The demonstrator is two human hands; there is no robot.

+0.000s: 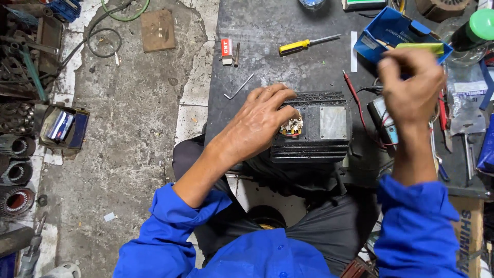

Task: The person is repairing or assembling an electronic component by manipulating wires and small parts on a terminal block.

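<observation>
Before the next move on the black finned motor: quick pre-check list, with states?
1. Left hand steadying black finned motor: ok, fingers rest on its terminal opening.
2. Brass terminals exposed: ok, partly covered by fingers.
3. Right hand grip: cannot tell, blurred, raised near the blue cardboard box.
4. Yellow-handled screwdriver at hand: ok, lying on the dark bench.
5. Red probe lead off terminals: ok, lying beside motor.

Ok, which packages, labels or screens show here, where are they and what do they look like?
Blue cardboard box: bench top right, open.
Small red-and-white pack: bench top left, upright rectangle.
Grey metal nameplate: on the black motor, square.
Open box of blue packs: on the floor, left.
</observation>
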